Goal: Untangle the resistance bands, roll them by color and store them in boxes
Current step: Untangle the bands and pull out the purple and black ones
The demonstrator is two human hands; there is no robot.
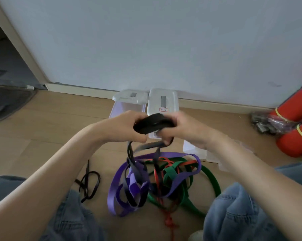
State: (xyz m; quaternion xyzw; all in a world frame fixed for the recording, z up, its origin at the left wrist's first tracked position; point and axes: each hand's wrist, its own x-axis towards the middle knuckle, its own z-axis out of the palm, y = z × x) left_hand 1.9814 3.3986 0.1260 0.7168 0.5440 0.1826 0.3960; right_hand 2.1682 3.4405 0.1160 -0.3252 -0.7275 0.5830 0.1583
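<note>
Both hands hold a partly rolled black band (153, 123) above the floor. My left hand (127, 126) grips its left end and my right hand (183, 129) grips its right end. The band's loose tail (147, 145) hangs down into a tangled pile on the floor. That pile holds a purple band (119, 178), a green band (211, 178) and a thin red band (169, 221). Two clear plastic boxes stand by the wall: the left box (127, 105) with its lid tilted, and the right box (163, 101) with its lid on.
A thin black band (88, 183) lies loose on the wooden floor to the left. Red rolled mats (294, 129) and a dark bag (266, 122) sit at the right wall. My jeans-clad knees (237, 213) frame the pile. A doorway (6, 70) opens at far left.
</note>
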